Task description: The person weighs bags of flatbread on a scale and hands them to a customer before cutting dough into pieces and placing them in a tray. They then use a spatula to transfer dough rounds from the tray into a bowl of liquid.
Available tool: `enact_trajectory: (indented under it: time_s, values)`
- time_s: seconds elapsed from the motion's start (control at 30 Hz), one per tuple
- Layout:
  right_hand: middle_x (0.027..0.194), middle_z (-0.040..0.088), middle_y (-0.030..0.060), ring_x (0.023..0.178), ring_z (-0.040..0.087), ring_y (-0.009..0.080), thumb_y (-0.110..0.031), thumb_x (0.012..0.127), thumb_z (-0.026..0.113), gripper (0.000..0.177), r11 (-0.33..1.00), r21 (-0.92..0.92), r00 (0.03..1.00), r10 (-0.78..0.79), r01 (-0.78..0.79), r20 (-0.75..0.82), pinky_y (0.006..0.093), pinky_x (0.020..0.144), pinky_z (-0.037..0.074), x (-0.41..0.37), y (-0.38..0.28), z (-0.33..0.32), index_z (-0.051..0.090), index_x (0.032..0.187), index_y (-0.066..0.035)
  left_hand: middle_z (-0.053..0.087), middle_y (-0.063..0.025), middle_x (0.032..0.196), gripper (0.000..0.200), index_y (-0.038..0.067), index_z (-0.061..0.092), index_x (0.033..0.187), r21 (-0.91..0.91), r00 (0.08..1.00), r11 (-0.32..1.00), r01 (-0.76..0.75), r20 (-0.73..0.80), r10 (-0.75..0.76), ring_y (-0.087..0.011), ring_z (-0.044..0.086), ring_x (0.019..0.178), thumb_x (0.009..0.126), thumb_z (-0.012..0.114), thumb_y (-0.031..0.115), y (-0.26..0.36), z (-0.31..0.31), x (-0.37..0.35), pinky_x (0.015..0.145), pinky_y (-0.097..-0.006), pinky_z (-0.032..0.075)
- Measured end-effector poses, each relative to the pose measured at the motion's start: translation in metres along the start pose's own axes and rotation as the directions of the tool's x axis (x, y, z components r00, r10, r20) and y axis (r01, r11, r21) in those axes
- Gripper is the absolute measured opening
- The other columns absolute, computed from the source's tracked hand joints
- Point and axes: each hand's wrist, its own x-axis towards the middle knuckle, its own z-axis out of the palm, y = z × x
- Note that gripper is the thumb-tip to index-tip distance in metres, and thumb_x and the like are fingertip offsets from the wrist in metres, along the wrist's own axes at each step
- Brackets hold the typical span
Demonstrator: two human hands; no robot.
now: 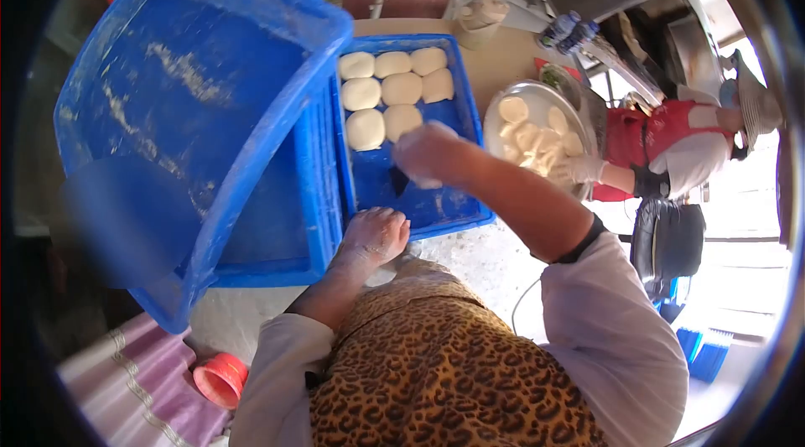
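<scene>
My right hand (428,155) is closed over the blue tray (436,210), close beside the nearest dough piece (403,122). Below its fingers shows a dark, flat, pointed blade like a dough scraper (399,181), its upper part hidden by the hand. At the tray's near left rim my left hand (376,236) is curled with flour on its skin, fingers closed at the edge. Several smooth, pale dough pieces (361,94) lie in rows in the far part of the tray.
A large floury blue bin (251,158) is tilted on the left over other blue bins. To the right, a co-worker in a red apron (625,141) has a gloved hand (579,168) at a metal bowl (594,141) of dough pieces. A red bucket (220,380) stands low left.
</scene>
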Motion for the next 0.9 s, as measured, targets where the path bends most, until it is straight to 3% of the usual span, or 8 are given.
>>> enact_trajectory:
  time_s: [0.1,0.17,0.23,0.4,0.53,0.63,0.73,0.9]
  values:
    - [0.099,0.078,0.0099,0.092,0.076,0.0285,-0.011,0.077,0.072,0.023,0.982,0.172,0.997,0.074,-0.078,0.031,0.0429,0.077,0.061,-0.060,0.006,0.028,0.080,0.098,-0.013,0.067,-0.0097,0.075,0.021,0.009,0.063,0.072,-0.015,1.000,0.999,-0.029,-0.007,0.029,-0.0330,0.069,0.075,0.089,0.069,0.021,0.000,0.003,0.001,0.069,-0.0484,0.056]
    - [0.097,0.078,0.0081,0.092,0.075,0.0290,-0.013,0.083,0.066,0.021,0.908,0.329,0.945,0.309,-0.259,-0.107,0.0433,0.080,0.059,-0.118,0.016,0.031,0.080,0.098,-0.016,0.066,-0.0098,0.075,0.020,0.009,0.063,0.073,-0.018,1.000,0.999,-0.029,0.009,0.029,-0.0331,0.068,0.076,0.088,0.069,0.021,0.001,0.001,0.002,0.069,-0.0484,0.056]
    - [0.099,0.078,0.0065,0.094,0.074,0.0300,-0.012,0.087,0.061,0.022,0.620,0.465,0.739,0.663,-0.632,0.120,0.0432,0.083,0.058,-0.172,0.023,0.009,0.080,0.098,-0.017,0.066,-0.0099,0.075,0.022,0.009,0.063,0.073,-0.013,0.999,1.000,-0.025,0.031,0.026,-0.0333,0.068,0.077,0.089,0.069,0.021,0.002,-0.001,0.002,0.069,-0.0486,0.056]
    - [0.098,0.076,0.0173,0.093,0.074,0.0351,-0.019,0.087,0.064,0.022,0.523,0.257,0.573,0.798,-0.813,0.187,0.0458,0.085,0.058,-0.226,0.082,0.088,0.080,0.101,-0.014,0.064,-0.0096,0.074,0.024,0.009,0.062,0.072,0.027,0.996,0.999,-0.019,0.093,0.017,-0.0333,0.067,0.075,0.092,0.068,0.022,0.004,-0.002,0.006,0.067,-0.0489,0.055]
    - [0.106,0.076,0.0208,0.101,0.073,0.0390,-0.012,0.082,0.064,0.022,0.570,0.257,0.622,0.751,-0.780,0.223,0.0461,0.087,0.058,-0.206,0.113,0.147,0.079,0.096,-0.003,0.064,-0.0094,0.073,0.024,0.009,0.062,0.073,0.008,0.998,0.999,-0.032,0.046,0.031,-0.0330,0.067,0.073,0.092,0.068,0.021,0.003,-0.001,0.003,0.066,-0.0484,0.055]
    - [0.103,0.076,0.0209,0.098,0.073,0.0390,-0.012,0.082,0.065,0.021,0.623,0.329,0.702,0.667,-0.710,0.250,0.0466,0.086,0.058,-0.223,0.111,0.078,0.078,0.095,-0.004,0.065,-0.0096,0.074,0.023,0.009,0.063,0.073,0.000,0.999,1.000,-0.032,0.021,0.032,-0.0332,0.067,0.073,0.092,0.068,0.022,0.004,-0.002,0.002,0.066,-0.0481,0.055]
    - [0.096,0.074,0.0217,0.093,0.073,0.0381,-0.016,0.085,0.063,0.020,0.620,0.092,0.626,0.763,-0.780,0.163,0.0469,0.086,0.057,-0.222,0.113,0.041,0.079,0.096,-0.009,0.066,-0.0094,0.075,0.021,0.009,0.064,0.075,-0.003,0.999,1.000,-0.017,0.037,0.017,-0.0328,0.068,0.074,0.092,0.069,0.022,0.002,-0.001,0.002,0.066,-0.0475,0.055]
    - [0.100,0.075,0.0185,0.092,0.072,0.0382,-0.024,0.089,0.068,0.021,0.675,0.546,0.747,0.652,-0.496,-0.128,0.0454,0.086,0.056,-0.143,0.112,0.001,0.078,0.100,-0.009,0.070,-0.0097,0.080,0.021,0.009,0.067,0.080,0.002,0.999,1.000,0.012,0.045,-0.012,-0.0320,0.070,0.080,0.093,0.066,0.024,0.000,0.000,0.001,0.072,-0.0471,0.056]
